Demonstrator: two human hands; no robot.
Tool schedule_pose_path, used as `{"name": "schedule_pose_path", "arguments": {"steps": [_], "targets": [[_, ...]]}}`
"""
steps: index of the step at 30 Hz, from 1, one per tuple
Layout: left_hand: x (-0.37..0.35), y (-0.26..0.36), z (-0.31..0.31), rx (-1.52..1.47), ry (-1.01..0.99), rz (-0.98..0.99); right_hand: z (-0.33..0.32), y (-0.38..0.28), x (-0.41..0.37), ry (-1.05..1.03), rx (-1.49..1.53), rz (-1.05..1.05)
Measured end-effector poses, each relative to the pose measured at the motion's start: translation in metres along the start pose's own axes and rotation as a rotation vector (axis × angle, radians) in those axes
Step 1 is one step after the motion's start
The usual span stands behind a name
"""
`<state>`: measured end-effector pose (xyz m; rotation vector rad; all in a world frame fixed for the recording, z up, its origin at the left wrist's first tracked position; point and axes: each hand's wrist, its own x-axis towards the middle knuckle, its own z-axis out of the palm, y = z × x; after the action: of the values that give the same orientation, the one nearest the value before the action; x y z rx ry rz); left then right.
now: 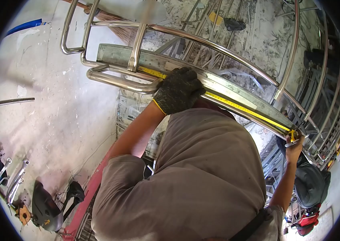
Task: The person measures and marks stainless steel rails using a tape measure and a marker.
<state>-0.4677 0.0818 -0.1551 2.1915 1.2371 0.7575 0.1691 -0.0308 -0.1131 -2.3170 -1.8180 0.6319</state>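
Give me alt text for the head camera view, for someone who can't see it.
A yellow tape measure is stretched along a flat metal bar on a stainless steel railing frame. The gloved left hand presses it down; the bare right hand holds its far end.

Speckled black and grey, yellow at the cuff: glove (180, 89) of the left hand (177, 96). Bright yellow on the tape measure (234, 105). Mirror silver on the steel tubes (117, 82). Plain taupe on the shirt (202, 172). Blue on the strip (27, 26) at ten o'clock, red on the bar (87, 197) at seven o'clock.
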Motion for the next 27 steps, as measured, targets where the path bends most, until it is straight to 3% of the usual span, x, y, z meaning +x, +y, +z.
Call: {"name": "schedule_pose_path", "arguments": {"steps": [6, 9, 17, 20, 22, 27], "targets": [[0.0, -0.002, 0.001, 0.01, -0.011, 0.005, -0.012, -0.012, -0.003, 0.026, -0.055, -0.022], [0.007, 0.005, -0.009, 0.109, -0.124, 0.046, -0.017, 0.003, -0.006, 0.169, -0.111, -0.07], [0.005, 0.003, -0.003, 0.128, -0.094, 0.155, -0.035, -0.082, -0.016, 0.426, 0.095, -0.2], [0.005, 0.008, -0.002, 0.118, -0.092, 0.081, -0.036, -0.098, -0.023, 0.323, 0.222, -0.213], [0.005, 0.009, 0.001, 0.163, -0.117, 0.064, -0.028, -0.109, -0.029, 0.23, 0.493, -0.072], [0.007, 0.01, 0.0, 0.159, -0.103, 0.113, -0.013, -0.149, -0.032, 0.231, 0.496, -0.129]]}}
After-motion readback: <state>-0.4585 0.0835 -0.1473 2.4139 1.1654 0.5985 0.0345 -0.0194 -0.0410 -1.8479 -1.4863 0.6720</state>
